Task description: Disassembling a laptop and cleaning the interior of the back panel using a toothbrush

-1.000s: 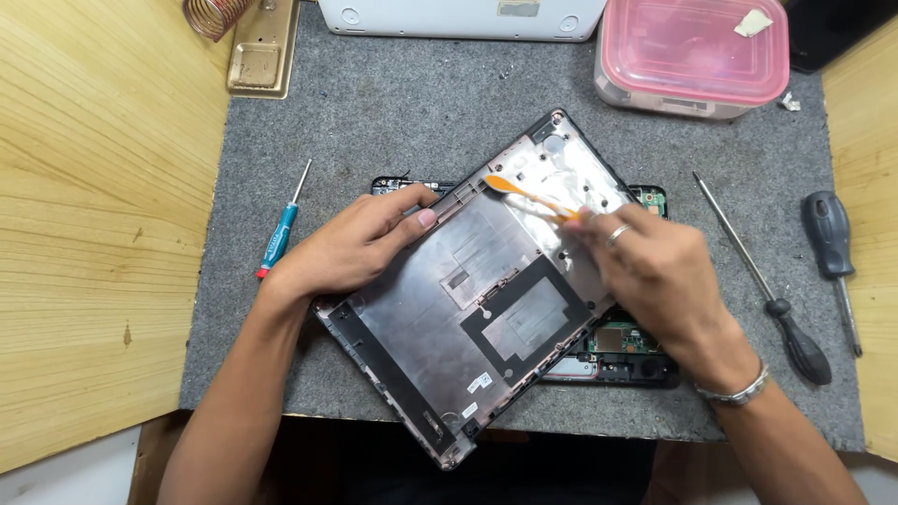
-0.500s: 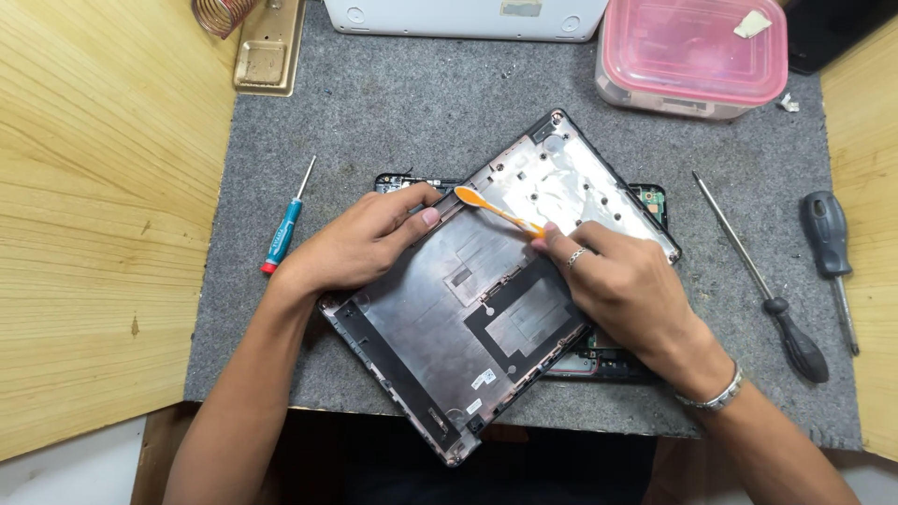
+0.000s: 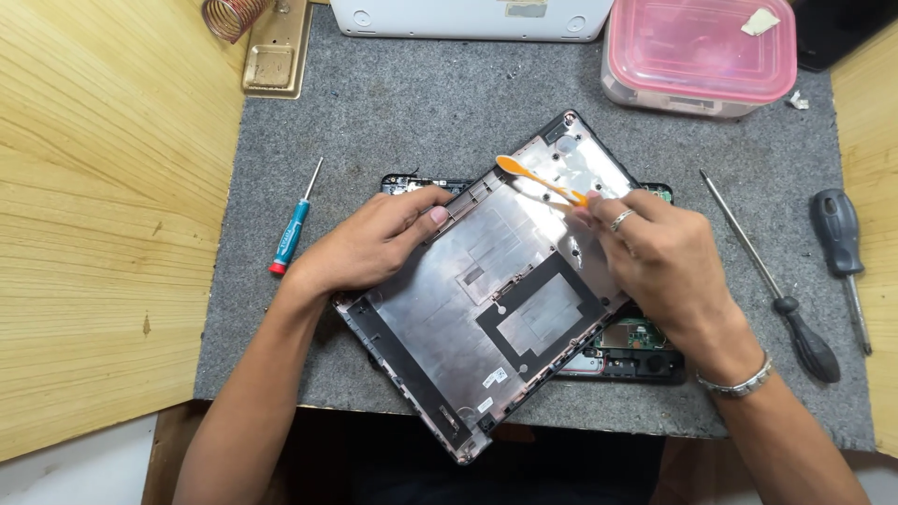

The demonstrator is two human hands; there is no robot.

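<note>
— From the head view, what do the hands hold?

— The right hand [image 3: 669, 262], right of centre, has its fingers pinched on an orange pry tool [image 3: 543, 181], whose flat tip lies on the upper part of the laptop bottom cover [image 3: 486, 290]. The left hand [image 3: 369, 248] grips the cover's upper left edge, fingers curled over it.

— And the cover?

— Mid-frame, inner side up, lying tilted across the laptop base [image 3: 631, 351] on the grey mat [image 3: 421, 103] of the counter.

— Around it?

— A blue screwdriver [image 3: 292, 229] at left, two black screwdrivers at right, a pink-lidded box [image 3: 697, 51] at upper right.
</note>
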